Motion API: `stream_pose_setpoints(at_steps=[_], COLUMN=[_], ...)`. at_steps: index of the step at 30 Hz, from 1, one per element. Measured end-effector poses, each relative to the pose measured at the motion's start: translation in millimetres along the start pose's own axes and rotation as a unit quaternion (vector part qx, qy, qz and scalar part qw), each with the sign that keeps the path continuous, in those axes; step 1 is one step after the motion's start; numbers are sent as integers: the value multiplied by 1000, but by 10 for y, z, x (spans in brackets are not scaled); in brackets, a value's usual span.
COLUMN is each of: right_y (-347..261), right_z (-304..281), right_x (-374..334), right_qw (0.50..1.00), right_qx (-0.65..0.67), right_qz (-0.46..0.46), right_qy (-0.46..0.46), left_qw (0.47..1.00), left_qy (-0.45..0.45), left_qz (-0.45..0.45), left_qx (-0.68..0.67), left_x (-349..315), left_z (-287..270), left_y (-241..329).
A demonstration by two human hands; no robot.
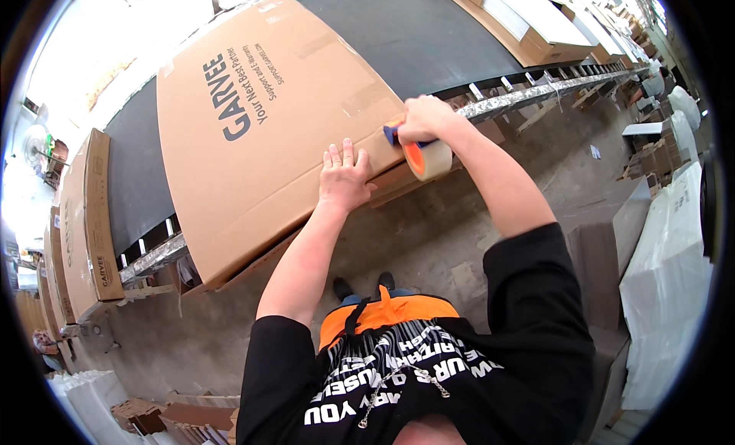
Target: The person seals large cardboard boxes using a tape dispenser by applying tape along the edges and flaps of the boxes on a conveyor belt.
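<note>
A large brown cardboard box (283, 131) with dark print lies flat across the black conveyor belt (429, 39). Its near edge overhangs the conveyor's side rail. My left hand (346, 177) rests on the box top near that edge, fingers stretched out and holding nothing. At the box's near right corner, my right hand (425, 120) is wrapped round a blue tape dispenser (392, 133). A roll of clear tape (438, 160) with an orange core sits in it, below the hand. The dispenser's front touches or nearly touches the box corner; I cannot tell which.
More cardboard boxes (83, 215) stand on the conveyor at the left. An opened carton with white panels (547, 28) lies farther along at the right. Wrapped white stacks (666, 269) and a grey-brown stack (597, 223) stand on the concrete floor to my right.
</note>
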State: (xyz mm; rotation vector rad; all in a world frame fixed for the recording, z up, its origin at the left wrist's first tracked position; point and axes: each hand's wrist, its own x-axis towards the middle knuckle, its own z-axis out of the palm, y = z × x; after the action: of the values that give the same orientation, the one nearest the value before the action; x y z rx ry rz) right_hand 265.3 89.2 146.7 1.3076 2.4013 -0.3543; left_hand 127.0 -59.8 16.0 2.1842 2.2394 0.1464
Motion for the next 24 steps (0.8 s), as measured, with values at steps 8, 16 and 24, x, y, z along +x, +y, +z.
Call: stream_pose_setpoints(at_steps=[8,16,24], right_y=[178,-148,-564], right_z=[1065,2650,3438], right_x=[-564,55,-629], right_qw=[999,998,979], right_qx=[27,-21,182], right_qz=[-6,-27,14], right_qy=[-46,59,-88], left_qw=[999,996,997], left_qy=[42,81,64], left_qz=[-6,23,22], left_qx=[17,37,42], left_x=[-62,-10,-139], left_z=[40,77,73], left_y=[-72,-89,-178])
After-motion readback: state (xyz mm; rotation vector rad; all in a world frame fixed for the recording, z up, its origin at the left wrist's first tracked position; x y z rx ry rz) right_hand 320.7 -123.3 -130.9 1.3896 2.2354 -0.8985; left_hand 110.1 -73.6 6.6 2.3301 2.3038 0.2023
